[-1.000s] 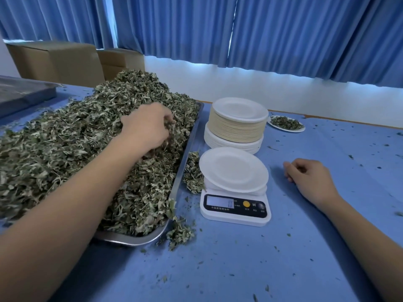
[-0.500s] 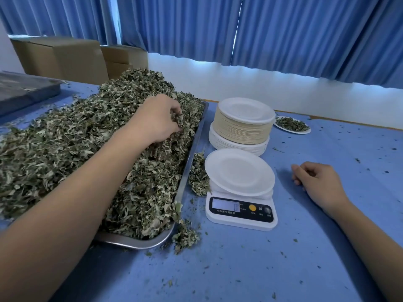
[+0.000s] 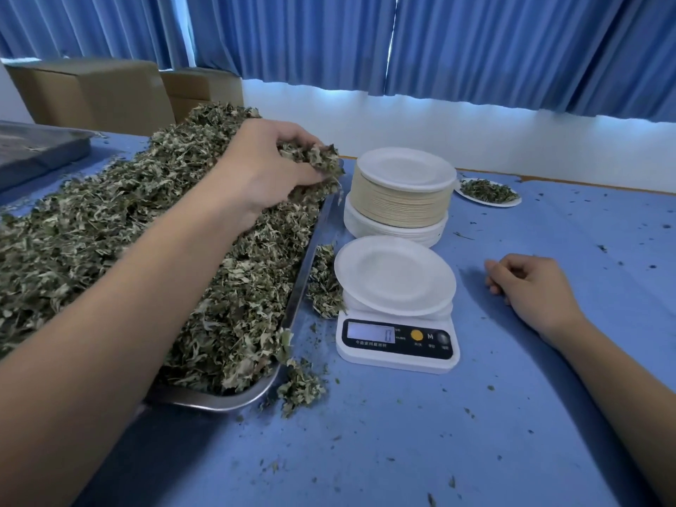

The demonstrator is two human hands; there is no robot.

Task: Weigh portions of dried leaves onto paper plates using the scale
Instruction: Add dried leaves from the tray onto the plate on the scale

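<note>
Blue curtains backed the tabletop (image 3: pixel 402 451). Upper centre, the left hand (image 3: pixel 263 173) clutched dried leaves (image 3: pixel 318 161) above the tray (image 3: pixel 305 272): light, crumbly, probably best cupped loosely from beneath. At right, the right hand (image 3: pixel 530 290) lay loosely curled.

The left hand (image 3: pixel 267 170) and right hand (image 3: pixel 530 290) are bare, as are both visible forearms (image 3: pixel 128 305).

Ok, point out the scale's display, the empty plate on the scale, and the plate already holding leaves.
Scale display (image 3: pixel 370 333), head view, lit screen.
Empty plate (image 3: pixel 395 274), head view, bare centre.
Plate with leaves (image 3: pixel 486 203), head view, near rim.
</note>
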